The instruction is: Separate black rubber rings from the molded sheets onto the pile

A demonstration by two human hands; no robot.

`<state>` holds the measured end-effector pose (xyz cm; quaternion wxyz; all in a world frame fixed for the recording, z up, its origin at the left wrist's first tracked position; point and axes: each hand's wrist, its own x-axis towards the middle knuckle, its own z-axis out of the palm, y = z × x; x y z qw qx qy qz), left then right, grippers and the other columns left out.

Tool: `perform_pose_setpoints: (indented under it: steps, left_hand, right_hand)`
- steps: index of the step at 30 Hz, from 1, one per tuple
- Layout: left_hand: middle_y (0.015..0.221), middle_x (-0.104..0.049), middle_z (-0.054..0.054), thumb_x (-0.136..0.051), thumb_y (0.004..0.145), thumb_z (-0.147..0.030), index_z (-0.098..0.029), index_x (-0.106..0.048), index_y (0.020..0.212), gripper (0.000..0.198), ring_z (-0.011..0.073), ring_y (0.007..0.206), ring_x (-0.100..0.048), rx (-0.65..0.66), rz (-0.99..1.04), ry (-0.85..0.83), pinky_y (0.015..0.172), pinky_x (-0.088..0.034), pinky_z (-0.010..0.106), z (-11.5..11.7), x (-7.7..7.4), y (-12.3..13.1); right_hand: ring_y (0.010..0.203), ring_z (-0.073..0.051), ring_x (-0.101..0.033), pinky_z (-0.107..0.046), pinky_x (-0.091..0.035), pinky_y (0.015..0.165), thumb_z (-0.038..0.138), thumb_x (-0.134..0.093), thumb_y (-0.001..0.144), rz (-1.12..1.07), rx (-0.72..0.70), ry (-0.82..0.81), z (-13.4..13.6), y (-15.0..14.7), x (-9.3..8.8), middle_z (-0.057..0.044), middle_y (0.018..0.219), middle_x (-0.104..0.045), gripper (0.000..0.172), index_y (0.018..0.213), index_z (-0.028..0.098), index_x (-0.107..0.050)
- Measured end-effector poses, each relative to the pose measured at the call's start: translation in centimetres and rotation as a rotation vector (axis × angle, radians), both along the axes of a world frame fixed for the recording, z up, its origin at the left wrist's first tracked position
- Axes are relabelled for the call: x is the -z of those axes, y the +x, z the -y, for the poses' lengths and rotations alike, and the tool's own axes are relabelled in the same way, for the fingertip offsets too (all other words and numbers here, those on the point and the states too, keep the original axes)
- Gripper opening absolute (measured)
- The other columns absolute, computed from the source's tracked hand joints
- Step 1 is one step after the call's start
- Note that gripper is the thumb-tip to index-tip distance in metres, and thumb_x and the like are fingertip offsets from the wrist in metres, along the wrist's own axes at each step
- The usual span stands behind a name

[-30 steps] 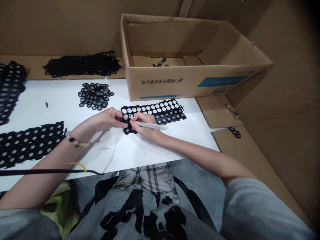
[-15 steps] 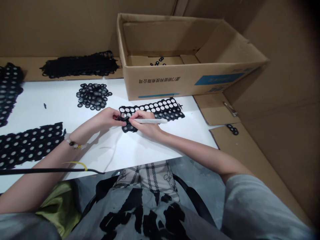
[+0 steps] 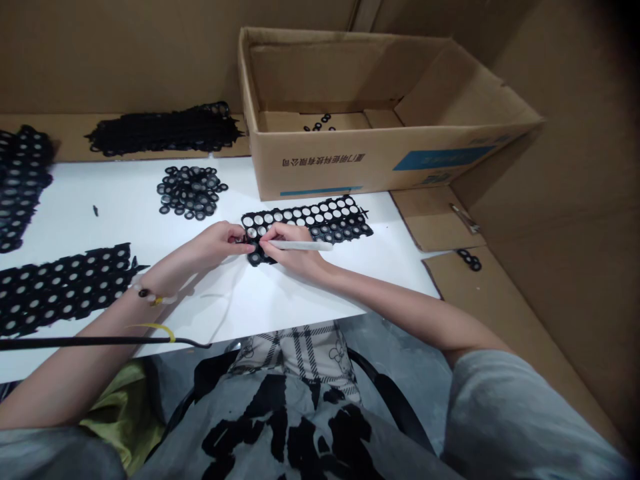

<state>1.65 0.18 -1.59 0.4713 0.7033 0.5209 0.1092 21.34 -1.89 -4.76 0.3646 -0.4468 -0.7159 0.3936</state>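
Note:
A black sheet of joined rings (image 3: 341, 232) lies on the white tabletop, with white discs showing in its upper rows and dark ring centres in the lower ones. My right hand (image 3: 299, 259) is closed around a white pen-like tool (image 3: 305, 245), its tip down on the left part of the sheet. At the sheet's left edge, my left hand (image 3: 219, 244) pinches the black material between thumb and fingers. The fingers hide part of the sheet, and the tool's tip is too small to make out.
Loose black rings (image 3: 191, 193) lie heaped beyond my left hand. More black sheets (image 3: 65, 283) are at the left, and a stack of them (image 3: 163, 131) lies at the back. An open cardboard box (image 3: 330, 160) holds a few rings. Tweezers (image 3: 465, 219) rest on cardboard at right.
The view has shifted slightly, so everything sits a little further right. Both hands stay at the left part of the sheet with only small finger movement.

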Motion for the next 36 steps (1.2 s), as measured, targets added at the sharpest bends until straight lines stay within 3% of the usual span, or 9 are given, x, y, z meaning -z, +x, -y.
perform_pose_setpoints:
  steps: [3,7,12,16,20,32,36]
  left_hand:
    - [0.056,-0.038,-0.005,-0.062,0.072,-0.048,-0.019,-0.050,0.063,0.033,0.0100,0.053,-0.033,0.047,-0.046,0.029,0.051,-0.024,0.025,-0.1,0.1,-0.3]
    - [0.064,-0.054,-0.002,-0.065,0.071,-0.053,-0.018,-0.056,0.070,0.036,0.0128,0.059,-0.044,0.079,-0.157,0.203,0.055,-0.031,0.025,0.4,-0.1,0.0]
    - [0.061,-0.057,0.000,-0.071,0.066,-0.048,-0.018,-0.052,0.065,0.036,0.0146,0.056,-0.048,0.078,-0.308,0.314,0.054,-0.031,0.026,1.4,-0.3,0.8]
    - [0.061,-0.057,-0.001,-0.069,0.070,-0.044,-0.018,-0.053,0.065,0.031,0.0133,0.055,-0.047,0.115,-0.265,0.279,0.053,-0.031,0.024,1.6,-0.3,0.7]
    - [0.066,-0.062,0.000,-0.070,0.069,-0.045,-0.016,-0.060,0.069,0.030,0.0143,0.060,-0.051,0.051,-0.250,0.258,0.056,-0.034,0.024,1.5,-0.2,0.2]
    - [0.054,-0.049,-0.005,-0.074,0.065,-0.039,-0.017,-0.056,0.060,0.028,0.0100,0.052,-0.040,0.020,-0.183,0.165,0.051,-0.030,0.022,1.1,0.1,-0.2]
    - [0.056,-0.052,-0.005,-0.072,0.066,-0.037,-0.017,-0.058,0.060,0.025,0.0103,0.054,-0.042,0.009,-0.123,0.116,0.052,-0.032,0.022,1.1,-0.2,0.0]
  right_hand:
    - [0.065,-0.012,-0.057,-0.026,-0.040,0.062,0.023,-0.062,0.079,0.003,0.004,-0.008,-0.2,0.1,0.0,0.001,0.069,-0.066,0.009,0.072,0.018,-0.064]
    - [0.066,-0.013,-0.057,-0.025,-0.042,0.062,0.029,-0.066,0.076,-0.135,0.023,-0.089,-0.7,0.4,0.2,0.000,0.070,-0.065,0.012,0.072,0.018,-0.063]
    - [0.067,-0.014,-0.057,-0.026,-0.043,0.062,0.032,-0.067,0.076,-0.229,0.021,-0.109,-0.9,0.8,0.1,0.000,0.072,-0.064,0.015,0.073,0.018,-0.063]
    - [0.066,-0.013,-0.057,-0.025,-0.043,0.060,0.030,-0.066,0.077,-0.247,0.016,-0.076,-0.2,1.0,-0.5,0.000,0.073,-0.064,0.013,0.076,0.018,-0.063]
    - [0.060,-0.011,-0.055,-0.024,-0.039,0.055,0.032,-0.070,0.075,-0.233,-0.001,-0.114,0.3,1.0,-0.5,0.001,0.068,-0.063,0.016,0.077,0.018,-0.062]
    - [0.058,-0.010,-0.051,-0.023,-0.034,0.054,0.027,-0.068,0.073,-0.071,-0.075,-0.099,0.5,1.0,-0.1,0.003,0.063,-0.061,0.012,0.069,0.017,-0.063]
    - [0.058,-0.010,-0.052,-0.023,-0.035,0.054,0.027,-0.069,0.073,-0.079,-0.063,-0.111,0.4,1.0,-0.1,0.002,0.062,-0.062,0.013,0.068,0.017,-0.064]
